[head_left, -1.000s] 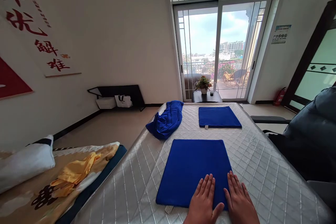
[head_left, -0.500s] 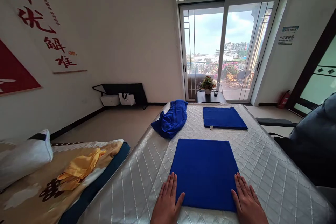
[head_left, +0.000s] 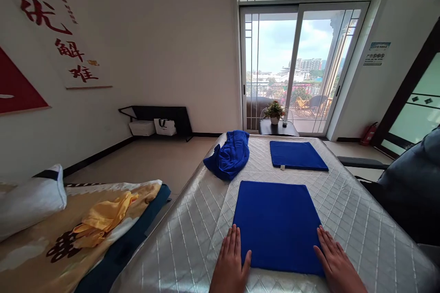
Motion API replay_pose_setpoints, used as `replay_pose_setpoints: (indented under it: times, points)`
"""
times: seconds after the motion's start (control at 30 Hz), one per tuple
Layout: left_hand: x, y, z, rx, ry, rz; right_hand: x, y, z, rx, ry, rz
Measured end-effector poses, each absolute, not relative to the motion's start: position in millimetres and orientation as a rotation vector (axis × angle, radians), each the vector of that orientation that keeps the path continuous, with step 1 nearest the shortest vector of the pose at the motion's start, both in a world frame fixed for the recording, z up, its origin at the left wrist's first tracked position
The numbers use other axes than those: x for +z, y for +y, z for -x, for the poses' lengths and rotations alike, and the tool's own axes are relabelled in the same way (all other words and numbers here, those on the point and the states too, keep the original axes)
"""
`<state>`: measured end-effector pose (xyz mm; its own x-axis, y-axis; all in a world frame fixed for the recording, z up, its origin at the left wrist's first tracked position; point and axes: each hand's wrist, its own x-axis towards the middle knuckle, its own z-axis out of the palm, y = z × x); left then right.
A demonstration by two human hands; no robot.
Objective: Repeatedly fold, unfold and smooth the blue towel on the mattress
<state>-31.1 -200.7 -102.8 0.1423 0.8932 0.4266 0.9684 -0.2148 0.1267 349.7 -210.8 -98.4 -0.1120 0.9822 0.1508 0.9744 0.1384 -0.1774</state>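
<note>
A flat, square-folded blue cloth (head_left: 277, 226) lies on the silvery quilted mattress (head_left: 192, 238) right in front of me. My left hand (head_left: 231, 261) rests flat along its near left edge, fingers stretched out. At the near right edge lies my right hand (head_left: 338, 258), also flat with its fingers extended. Beyond this cloth, a second folded blue cloth (head_left: 298, 155) with a small white tag sits toward the far right. A crumpled blue cloth (head_left: 229, 155) is heaped at the far left of the mattress.
At left, a lower bed (head_left: 27, 270) carries a yellow cloth (head_left: 106, 217) and a pillow (head_left: 30, 197). A small table (head_left: 279, 128) with a potted plant (head_left: 274, 111) stands past the mattress, before sliding glass doors. A dark padded seat (head_left: 415, 183) is at right.
The view has shifted slightly, so the mattress and cloths sit a little further right in the picture. Both hands stay flat at the edges of the near folded cloth.
</note>
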Motion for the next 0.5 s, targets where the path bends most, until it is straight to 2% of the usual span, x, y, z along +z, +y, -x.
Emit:
replay_pose_setpoints:
  times: [0.3,0.5]
  points:
    - [-99,-201,27,-0.665,-1.842,2.213,-47,-144,-345,0.060,-2.180,2.023]
    - [-90,-205,33,-0.630,-1.786,2.145,-54,-118,-336,0.051,-2.210,2.078]
